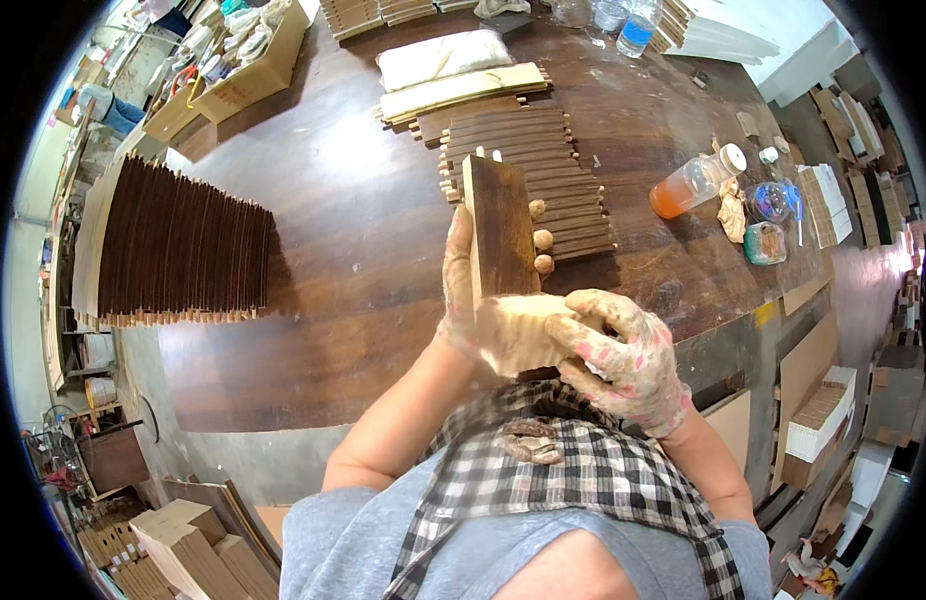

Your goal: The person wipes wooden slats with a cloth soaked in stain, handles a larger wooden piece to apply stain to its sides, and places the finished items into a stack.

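Observation:
My left hand [459, 310] grips a narrow dark-brown wooden board [503, 225] with a pale left edge. Its thumb lies along that edge, and rounded fingertips show at the board's right side. The board is tilted up over the near part of the table. My right hand [628, 355], in a pale glove with pink dots, has its fingers curled against a cream, cloth-like piece [523, 332] across the board's near end. Whether that piece is a rag or part of a glove I cannot make out. Beyond the board, dark slats [513, 130] with light ends lie in a row.
A long stack of dark boards [183, 245] stands at the left of the brown table [333, 260]. Pale strips [463, 92] and a white bundle [445, 58] lie at the back. To the right are a bottle of orange liquid [693, 182] and jars [765, 243]. Cartons [253, 85] sit far left.

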The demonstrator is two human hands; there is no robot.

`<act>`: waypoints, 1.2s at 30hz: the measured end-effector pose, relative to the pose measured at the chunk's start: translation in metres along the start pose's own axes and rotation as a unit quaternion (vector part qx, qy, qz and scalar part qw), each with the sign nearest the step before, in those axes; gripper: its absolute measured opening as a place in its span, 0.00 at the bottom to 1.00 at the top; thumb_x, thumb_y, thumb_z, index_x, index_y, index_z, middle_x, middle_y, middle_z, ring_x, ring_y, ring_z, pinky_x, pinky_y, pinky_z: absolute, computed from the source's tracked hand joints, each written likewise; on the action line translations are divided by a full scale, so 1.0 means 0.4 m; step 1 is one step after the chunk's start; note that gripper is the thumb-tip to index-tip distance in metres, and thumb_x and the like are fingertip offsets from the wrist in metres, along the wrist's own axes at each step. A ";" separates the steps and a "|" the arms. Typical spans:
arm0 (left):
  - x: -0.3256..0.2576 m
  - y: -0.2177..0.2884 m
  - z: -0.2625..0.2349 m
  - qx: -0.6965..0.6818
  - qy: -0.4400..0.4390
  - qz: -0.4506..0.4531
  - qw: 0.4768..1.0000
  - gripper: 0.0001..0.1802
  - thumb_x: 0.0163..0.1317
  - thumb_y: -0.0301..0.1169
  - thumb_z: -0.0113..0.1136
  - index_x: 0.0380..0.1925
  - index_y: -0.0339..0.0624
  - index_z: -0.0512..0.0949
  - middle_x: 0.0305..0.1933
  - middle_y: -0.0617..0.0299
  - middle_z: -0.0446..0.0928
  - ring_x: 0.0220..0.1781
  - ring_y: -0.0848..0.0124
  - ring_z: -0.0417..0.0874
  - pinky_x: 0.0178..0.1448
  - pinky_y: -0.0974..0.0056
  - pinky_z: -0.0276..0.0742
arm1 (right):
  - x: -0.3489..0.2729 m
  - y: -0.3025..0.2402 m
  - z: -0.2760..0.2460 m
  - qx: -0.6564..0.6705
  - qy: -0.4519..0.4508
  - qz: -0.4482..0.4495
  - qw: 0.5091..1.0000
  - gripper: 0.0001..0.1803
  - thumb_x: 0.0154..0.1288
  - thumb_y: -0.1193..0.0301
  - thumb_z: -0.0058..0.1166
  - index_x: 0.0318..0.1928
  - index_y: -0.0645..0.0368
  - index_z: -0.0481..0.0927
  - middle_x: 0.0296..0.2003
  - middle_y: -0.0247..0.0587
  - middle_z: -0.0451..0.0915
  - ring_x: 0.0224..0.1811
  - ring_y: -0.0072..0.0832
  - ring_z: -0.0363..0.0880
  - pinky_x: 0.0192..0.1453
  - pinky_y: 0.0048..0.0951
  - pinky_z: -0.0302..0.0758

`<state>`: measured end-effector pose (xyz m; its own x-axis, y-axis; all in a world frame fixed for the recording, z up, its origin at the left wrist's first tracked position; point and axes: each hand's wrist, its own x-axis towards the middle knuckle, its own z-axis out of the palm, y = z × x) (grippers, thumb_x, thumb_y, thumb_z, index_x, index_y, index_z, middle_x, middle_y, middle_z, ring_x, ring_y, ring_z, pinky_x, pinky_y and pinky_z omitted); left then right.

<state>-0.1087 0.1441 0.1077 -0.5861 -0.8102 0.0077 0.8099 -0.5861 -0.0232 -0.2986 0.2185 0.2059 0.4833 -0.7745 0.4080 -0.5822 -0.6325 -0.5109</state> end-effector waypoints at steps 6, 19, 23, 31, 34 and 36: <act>0.017 -0.011 0.001 0.008 0.027 0.087 0.996 0.37 0.73 0.59 0.53 0.69 0.41 0.68 0.60 0.48 0.77 0.50 0.56 0.82 0.49 0.54 0.86 | -0.046 0.025 -0.006 -0.012 0.016 0.045 0.999 0.21 0.53 0.69 0.72 0.50 0.48 0.87 0.52 0.41 0.81 0.50 0.36 0.85 0.51 0.36 0.86; 0.044 -0.042 0.016 0.010 0.010 0.080 0.997 0.36 0.73 0.54 0.54 0.70 0.41 0.67 0.63 0.44 0.75 0.52 0.54 0.82 0.54 0.55 0.86 | -0.094 0.026 -0.031 -0.020 0.039 0.065 0.997 0.23 0.49 0.72 0.74 0.49 0.54 0.86 0.51 0.44 0.81 0.51 0.41 0.85 0.52 0.37 0.84; 0.069 -0.067 0.011 0.019 0.011 0.061 0.998 0.36 0.72 0.54 0.56 0.69 0.39 0.68 0.64 0.45 0.74 0.49 0.54 0.82 0.54 0.54 0.86 | -0.153 0.048 -0.041 -0.059 0.047 0.098 0.992 0.23 0.48 0.74 0.73 0.48 0.54 0.86 0.52 0.45 0.82 0.51 0.41 0.85 0.52 0.38 0.85; 0.113 -0.171 0.021 0.098 0.077 -0.026 0.992 0.40 0.70 0.55 0.58 0.68 0.34 0.66 0.64 0.45 0.75 0.48 0.55 0.82 0.55 0.53 0.85 | -0.251 0.018 -0.030 -0.042 0.149 0.139 0.978 0.19 0.48 0.73 0.75 0.42 0.55 0.83 0.52 0.48 0.82 0.49 0.43 0.86 0.50 0.40 0.84; 0.140 -0.213 0.045 0.144 -0.006 -0.032 0.989 0.38 0.71 0.53 0.58 0.70 0.37 0.65 0.65 0.45 0.75 0.50 0.58 0.82 0.54 0.55 0.83 | -0.368 0.028 -0.035 -0.043 0.178 0.205 0.962 0.24 0.53 0.72 0.72 0.52 0.53 0.81 0.55 0.45 0.80 0.52 0.39 0.84 0.50 0.38 0.85; 0.154 -0.243 0.058 0.130 -0.002 -0.036 0.991 0.36 0.71 0.50 0.59 0.70 0.38 0.65 0.65 0.45 0.74 0.52 0.56 0.81 0.55 0.55 0.82 | -0.424 0.014 -0.009 -0.026 0.219 0.225 0.949 0.31 0.54 0.76 0.70 0.61 0.51 0.79 0.54 0.47 0.78 0.52 0.41 0.83 0.49 0.37 0.85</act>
<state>-0.2230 0.1510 0.1335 -0.6433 -0.7656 0.0033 0.7445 -0.6244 0.2363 -0.3863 0.3461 0.1366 -0.1333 -0.8892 0.4377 -0.7017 -0.2272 -0.6753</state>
